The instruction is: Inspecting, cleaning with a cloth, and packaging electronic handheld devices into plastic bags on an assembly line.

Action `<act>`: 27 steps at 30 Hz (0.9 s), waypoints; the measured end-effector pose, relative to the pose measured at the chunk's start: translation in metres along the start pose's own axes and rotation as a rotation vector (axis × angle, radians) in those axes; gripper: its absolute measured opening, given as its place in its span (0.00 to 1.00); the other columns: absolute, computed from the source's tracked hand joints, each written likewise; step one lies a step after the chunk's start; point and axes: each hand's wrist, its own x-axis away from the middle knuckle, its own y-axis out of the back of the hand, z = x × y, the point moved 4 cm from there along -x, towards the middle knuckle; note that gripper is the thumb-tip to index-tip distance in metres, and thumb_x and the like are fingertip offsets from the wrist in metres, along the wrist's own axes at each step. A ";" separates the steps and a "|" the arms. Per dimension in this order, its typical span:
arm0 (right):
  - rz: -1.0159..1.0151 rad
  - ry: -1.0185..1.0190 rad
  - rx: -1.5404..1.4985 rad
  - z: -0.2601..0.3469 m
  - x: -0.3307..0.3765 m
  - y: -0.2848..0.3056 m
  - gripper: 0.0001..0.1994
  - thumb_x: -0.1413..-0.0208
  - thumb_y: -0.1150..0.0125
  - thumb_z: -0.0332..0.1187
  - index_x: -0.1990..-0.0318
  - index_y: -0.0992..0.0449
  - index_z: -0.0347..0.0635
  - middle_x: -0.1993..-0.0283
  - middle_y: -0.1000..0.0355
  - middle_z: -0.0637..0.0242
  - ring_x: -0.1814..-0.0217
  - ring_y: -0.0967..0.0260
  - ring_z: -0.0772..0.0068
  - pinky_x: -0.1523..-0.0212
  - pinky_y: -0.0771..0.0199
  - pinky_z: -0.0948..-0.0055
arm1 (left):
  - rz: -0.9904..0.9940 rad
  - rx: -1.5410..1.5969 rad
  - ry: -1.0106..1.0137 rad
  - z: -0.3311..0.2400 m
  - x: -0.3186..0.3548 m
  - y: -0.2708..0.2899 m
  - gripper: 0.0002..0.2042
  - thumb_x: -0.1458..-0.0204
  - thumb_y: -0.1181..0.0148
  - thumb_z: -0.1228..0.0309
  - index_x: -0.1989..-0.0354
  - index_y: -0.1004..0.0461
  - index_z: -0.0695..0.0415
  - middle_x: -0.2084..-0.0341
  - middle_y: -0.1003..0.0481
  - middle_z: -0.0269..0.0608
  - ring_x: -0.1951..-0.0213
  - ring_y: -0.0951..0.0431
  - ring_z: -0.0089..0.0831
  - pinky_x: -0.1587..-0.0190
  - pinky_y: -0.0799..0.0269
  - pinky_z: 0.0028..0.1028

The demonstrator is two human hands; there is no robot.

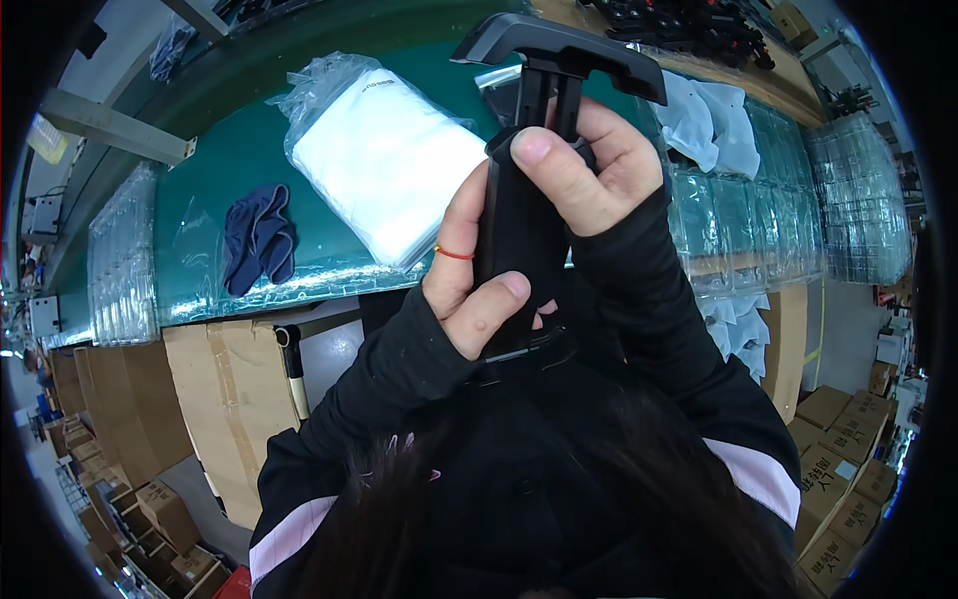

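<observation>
A black plastic T-shaped part (527, 225) is held up in front of my chest. Its long curved crossbar (559, 42) points away from me, and two short posts join it to a broad flat stem. Low on the left side, my left hand (467, 280) is closed around the stem, thumb on its face. Higher up, my right hand (599, 170) grips the stem near the posts, thumb pressed on the top edge and fingers curled behind. The underside of the part is hidden from view.
Beyond my hands a green table (210, 200) carries a plastic-wrapped white package (389, 160) and a crumpled navy cloth (259, 240). Clear plastic trays (733, 215) with whitish bags (714, 120) lie at right. Black parts (689, 25) sit on the far board. Cardboard boxes (838, 469) stand on the floor.
</observation>
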 end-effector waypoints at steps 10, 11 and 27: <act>0.094 -0.063 -0.013 0.004 0.008 0.003 0.18 0.53 0.37 0.34 0.56 0.29 0.35 0.62 0.29 0.67 0.61 0.32 0.79 0.57 0.33 0.78 | 0.052 0.180 0.106 -0.002 0.000 0.002 0.40 0.56 0.51 0.73 0.33 0.64 0.50 0.47 0.40 0.52 0.62 0.25 0.39 0.66 0.24 0.31; 0.149 -0.055 -0.071 0.004 0.008 0.006 0.19 0.53 0.38 0.33 0.54 0.30 0.33 0.60 0.29 0.65 0.59 0.32 0.77 0.55 0.33 0.76 | 0.041 0.216 0.089 -0.003 0.000 0.003 0.41 0.57 0.50 0.73 0.33 0.65 0.49 0.47 0.41 0.53 0.63 0.25 0.40 0.66 0.24 0.32; 0.155 -0.045 -0.072 0.005 0.002 0.024 0.14 0.47 0.42 0.29 0.54 0.28 0.32 0.68 0.27 0.67 0.70 0.32 0.82 0.68 0.30 0.82 | 0.044 0.363 0.094 -0.006 -0.003 0.002 0.42 0.57 0.49 0.71 0.34 0.66 0.45 0.53 0.37 0.58 0.71 0.23 0.49 0.74 0.22 0.37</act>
